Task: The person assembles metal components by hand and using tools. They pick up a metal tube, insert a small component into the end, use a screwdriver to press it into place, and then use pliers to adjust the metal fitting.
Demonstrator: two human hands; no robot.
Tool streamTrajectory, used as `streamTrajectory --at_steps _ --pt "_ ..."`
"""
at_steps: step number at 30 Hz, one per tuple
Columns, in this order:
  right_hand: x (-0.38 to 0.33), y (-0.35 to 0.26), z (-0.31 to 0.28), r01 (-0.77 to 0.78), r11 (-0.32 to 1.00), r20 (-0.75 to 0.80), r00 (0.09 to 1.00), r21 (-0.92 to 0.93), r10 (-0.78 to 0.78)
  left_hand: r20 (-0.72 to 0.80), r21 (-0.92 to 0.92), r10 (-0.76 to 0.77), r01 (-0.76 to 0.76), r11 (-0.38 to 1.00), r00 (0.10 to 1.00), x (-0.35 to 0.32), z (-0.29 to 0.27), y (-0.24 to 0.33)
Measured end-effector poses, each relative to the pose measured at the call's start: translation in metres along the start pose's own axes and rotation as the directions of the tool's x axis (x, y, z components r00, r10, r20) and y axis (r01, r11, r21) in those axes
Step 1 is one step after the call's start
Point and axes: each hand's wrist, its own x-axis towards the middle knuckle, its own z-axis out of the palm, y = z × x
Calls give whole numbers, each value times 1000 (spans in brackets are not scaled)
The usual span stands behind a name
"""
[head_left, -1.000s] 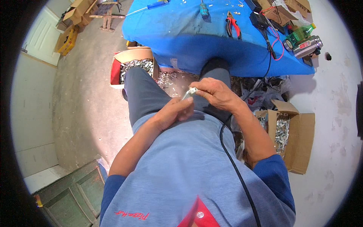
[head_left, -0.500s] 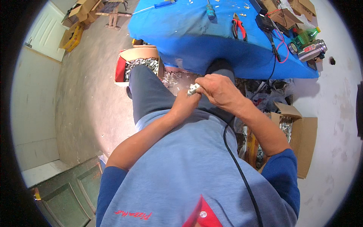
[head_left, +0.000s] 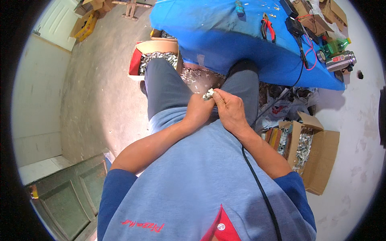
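Over my lap the two hands meet. My left hand (head_left: 198, 108) is curled closed around small white and silvery parts (head_left: 208, 94), which show at the top of the fist; their exact kind is too small to make out. Pressed against these parts are the thumb and fingers of my right hand (head_left: 232, 109), closed in a pinch. Whether the right fingers hold a separate piece is hidden.
A blue-covered table (head_left: 209, 24) stands ahead, bearing red-handled pliers (head_left: 268, 28), a green bottle (head_left: 335, 47) and a steel flask (head_left: 341, 61). Boxes of small metal parts stand at left (head_left: 155, 47) and right (head_left: 321, 160). A black cable (head_left: 259, 188) crosses my shirt.
My right hand has lowered and turned, its thumb now lying along the small parts. The left hand keeps its grip. The whole view has shifted, with the table higher in the picture.
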Motion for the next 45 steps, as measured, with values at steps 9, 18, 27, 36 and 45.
streamTrajectory --at_steps 9,18,27,36,45 --pt "15 48 -6 -129 943 114 989 307 98 155 -63 40 -30 998 987 17 7 -6" --pt "17 44 -7 -158 946 212 972 282 99 480 -458 -288 517 723 829 12 -10 13" --pt "4 7 -21 13 972 184 983 -235 31 351 -444 -320 457 771 880 7 -2 26" --pt "11 17 -33 236 944 182 964 -229 -196 516 -398 -342 573 716 786 13 -11 15" --pt "24 15 -46 420 869 206 904 -262 -374 372 -210 -223 315 925 901 9 -13 10"
